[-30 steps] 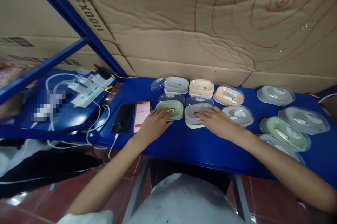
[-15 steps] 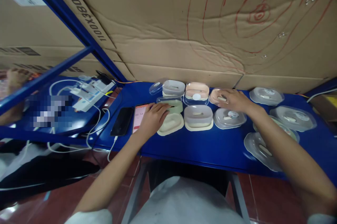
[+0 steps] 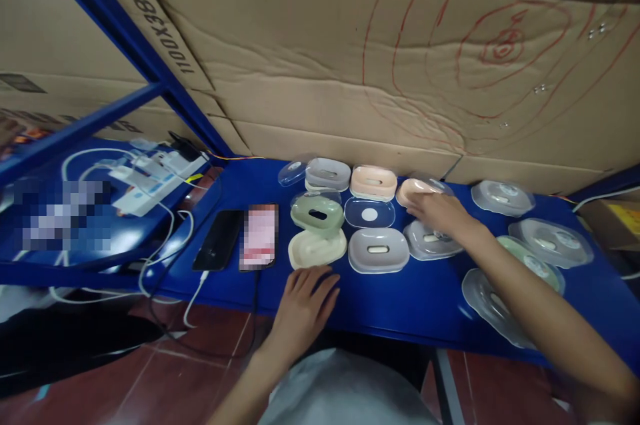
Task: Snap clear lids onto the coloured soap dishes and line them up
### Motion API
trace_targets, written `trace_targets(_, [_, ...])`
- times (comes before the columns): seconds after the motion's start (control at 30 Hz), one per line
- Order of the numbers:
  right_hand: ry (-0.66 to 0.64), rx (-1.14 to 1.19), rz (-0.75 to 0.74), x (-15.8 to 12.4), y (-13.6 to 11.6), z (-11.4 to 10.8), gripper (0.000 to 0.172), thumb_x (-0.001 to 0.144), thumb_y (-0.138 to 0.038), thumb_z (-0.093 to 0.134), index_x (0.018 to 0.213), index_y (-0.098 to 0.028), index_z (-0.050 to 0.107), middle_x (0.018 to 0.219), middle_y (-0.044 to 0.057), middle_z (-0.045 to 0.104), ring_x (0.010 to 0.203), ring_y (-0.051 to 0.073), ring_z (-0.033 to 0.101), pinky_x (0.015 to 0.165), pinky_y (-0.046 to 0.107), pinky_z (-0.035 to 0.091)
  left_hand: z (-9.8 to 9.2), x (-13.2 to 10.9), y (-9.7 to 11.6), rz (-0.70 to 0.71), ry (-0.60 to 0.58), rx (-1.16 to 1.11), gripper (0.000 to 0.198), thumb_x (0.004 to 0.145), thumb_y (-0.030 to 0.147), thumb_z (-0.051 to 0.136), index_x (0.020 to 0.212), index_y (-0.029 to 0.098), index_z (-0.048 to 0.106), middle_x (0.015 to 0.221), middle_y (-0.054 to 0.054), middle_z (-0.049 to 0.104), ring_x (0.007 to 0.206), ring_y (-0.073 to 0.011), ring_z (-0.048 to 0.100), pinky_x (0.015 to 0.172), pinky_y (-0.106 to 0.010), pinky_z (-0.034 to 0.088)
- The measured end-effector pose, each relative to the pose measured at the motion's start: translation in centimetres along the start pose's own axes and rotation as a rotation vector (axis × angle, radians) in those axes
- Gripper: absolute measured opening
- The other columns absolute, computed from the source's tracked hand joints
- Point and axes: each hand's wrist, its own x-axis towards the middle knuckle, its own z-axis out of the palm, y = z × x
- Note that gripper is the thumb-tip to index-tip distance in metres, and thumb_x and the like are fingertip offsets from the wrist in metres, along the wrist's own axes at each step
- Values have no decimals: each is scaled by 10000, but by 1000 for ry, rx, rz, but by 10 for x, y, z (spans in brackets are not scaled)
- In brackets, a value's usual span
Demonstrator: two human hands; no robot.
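Fingers of the left hand (image 3: 305, 302) lie spread and flat on the table (image 3: 400, 298) at its front edge, holding nothing, just short of the cream dish (image 3: 317, 248). On my feed the right hand (image 3: 440, 212) reaches to the peach dish (image 3: 410, 190) in the back row, fingertips at it. Whether they grip, I cannot tell.

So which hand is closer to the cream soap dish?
Left. The left hand sits just in front of the cream soap dish; the right hand is well to its right, at the peach dish.
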Motion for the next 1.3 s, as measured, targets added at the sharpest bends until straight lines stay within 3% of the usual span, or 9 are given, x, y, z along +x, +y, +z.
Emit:
trace_targets(0.2, [-70,-20,27,19,1,-3,395,1058,-338,450,1353,-190,665,1235,165,769,1095,306,733,945,407,502,21,-3,21,20,-17,-161,247,1049,170,579,1274,209,673,1260,-97,717,1169,-252,670,1038,-460,471])
trace_targets(0.3, [-60,-19,-28,15,9,-16,471,1076,-274,366,1497,-190,559,1368,159,717,1212,292,689,1001,392,484,25,-3,24,37,-33,-181,245,1053,174,565,1271,209,673,1255,-98,717,1156,-254,678,1040,-473,477])
trace_targets(0.5, [272,-98,-15,-34,14,-24,487,1049,-183,320,1455,-141,584,1344,205,706,1275,365,644,1066,522,462,22,-2,20,73,-82,-174,277,1058,164,537,1298,207,667,1289,-108,704,1189,-259,670,1045,-474,498])
trace_targets(0.57, [171,48,-170,-54,13,-13,475,1060,-304,425,1510,-198,536,1461,165,649,1353,337,607,1098,503,479,21,1,20,91,-94,-175,286,1054,154,539,1307,200,662,1305,-113,695,1199,-260,664,1041,-473,506])
trace_targets(0.67, [43,201,-270,-76,13,8,719,975,-453,634,1625,-295,370,1673,112,439,1518,340,449,1157,541,460,19,9,24,117,-78,-168,300,1042,137,544,1311,198,665,1354,-125,665,1240,-271,642,1063,-488,501])
trace_targets(0.83, [76,231,-327,-86,28,14,772,1003,-411,612,1678,-325,246,1701,101,395,1544,313,419,1203,541,429,21,25,27,117,-88,-84,329,1050,189,539,1356,227,653,1503,-149,571,1354,-320,562,1128,-561,444])
trace_targets(1.0, [301,-63,-141,-99,25,-6,477,1066,-267,447,1532,-198,517,1493,172,621,1367,359,593,1119,566,465,25,29,26,92,-119,-42,320,1061,230,535,1361,204,642,1551,-172,533,1388,-336,534,1138,-576,420])
trace_targets(1.13, [228,-115,-178,-112,3,6,330,1063,-300,476,1289,-207,698,1271,149,747,1179,329,695,1007,485,529,28,23,27,78,-133,-39,366,1063,231,532,1420,219,609,1580,-162,514,1410,-333,519,1151,-560,408])
trace_targets(1.3, [147,-1,-203,-106,0,37,426,1060,-367,512,1430,-191,628,1393,160,704,1224,333,702,1039,511,550,29,21,26,70,-153,-42,370,1071,243,522,1430,215,603,1575,-162,514,1415,-332,511,1158,-559,398])
